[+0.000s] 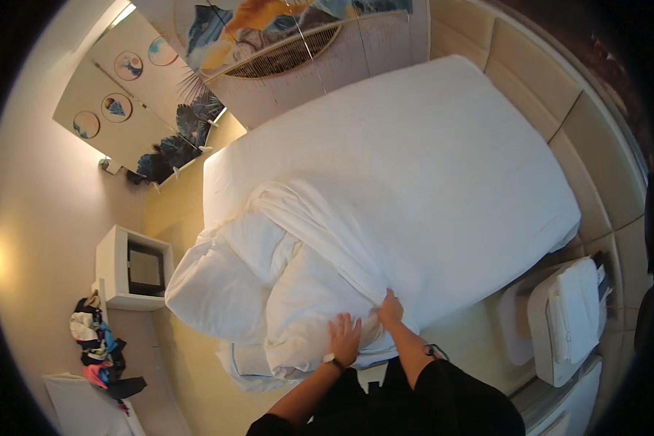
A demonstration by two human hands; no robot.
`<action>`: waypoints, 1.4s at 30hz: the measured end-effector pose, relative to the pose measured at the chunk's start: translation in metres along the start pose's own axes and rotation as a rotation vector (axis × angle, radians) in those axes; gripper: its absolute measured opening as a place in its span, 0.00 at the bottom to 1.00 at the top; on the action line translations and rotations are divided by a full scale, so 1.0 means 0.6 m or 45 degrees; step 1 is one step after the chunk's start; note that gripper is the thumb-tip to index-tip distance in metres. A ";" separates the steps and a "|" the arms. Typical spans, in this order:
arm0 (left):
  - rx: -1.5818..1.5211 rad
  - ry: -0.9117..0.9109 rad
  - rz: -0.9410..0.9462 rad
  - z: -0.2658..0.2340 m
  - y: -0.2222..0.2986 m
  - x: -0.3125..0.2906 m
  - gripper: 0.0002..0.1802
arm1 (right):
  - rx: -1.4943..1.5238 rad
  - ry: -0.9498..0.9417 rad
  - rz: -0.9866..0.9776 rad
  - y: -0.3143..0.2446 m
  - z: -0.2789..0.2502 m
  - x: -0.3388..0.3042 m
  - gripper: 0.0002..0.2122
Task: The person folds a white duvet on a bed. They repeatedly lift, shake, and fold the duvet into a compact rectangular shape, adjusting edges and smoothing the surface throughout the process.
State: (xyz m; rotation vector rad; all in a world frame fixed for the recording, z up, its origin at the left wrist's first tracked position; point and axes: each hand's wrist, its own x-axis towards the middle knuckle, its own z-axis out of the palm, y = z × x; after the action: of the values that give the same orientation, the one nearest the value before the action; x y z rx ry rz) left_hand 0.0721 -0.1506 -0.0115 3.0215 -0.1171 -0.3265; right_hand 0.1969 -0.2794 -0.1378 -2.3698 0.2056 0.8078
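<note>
A bunched white duvet (312, 305) lies heaped over the near left part of the bed, its folded cover edge (327, 236) running diagonally toward me. My left hand (344, 339) rests on the puffy duvet with its fingers stretched out. Just to its right, my right hand (390, 310) is closed on the edge of the white duvet cover. White pillow-like bedding (214, 298) bulges at the left of the heap; whether it is part of the duvet I cannot tell. Beneath it all is a mattress (414, 160) in a smooth white sheet.
A padded beige headboard wall (596, 145) borders the bed's right side. At the lower right, folded white linen (578, 309) sits on a white bedside unit (541, 327). A white cabinet (112, 265) and piled clothes (98, 349) are at left. Decorated panels (142, 102) stand at the far left.
</note>
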 end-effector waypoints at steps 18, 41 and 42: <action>-0.494 0.839 -0.588 -0.339 -0.162 0.196 0.06 | 1.437 -0.083 -0.566 -0.191 -0.465 0.016 0.18; -0.844 -0.404 -0.606 -0.138 -0.265 -0.167 0.15 | 0.497 -0.280 0.615 -0.016 0.001 -0.026 0.33; -0.704 -0.283 -0.599 -0.141 -0.255 -0.135 0.17 | 0.786 -0.319 0.753 0.025 0.025 -0.001 0.30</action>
State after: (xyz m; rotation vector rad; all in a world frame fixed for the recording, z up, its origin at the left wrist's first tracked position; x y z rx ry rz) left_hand 0.0217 0.0156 0.0709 2.4203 0.5762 -0.6123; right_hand 0.1840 -0.2824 -0.1546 -1.6127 0.9331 1.1030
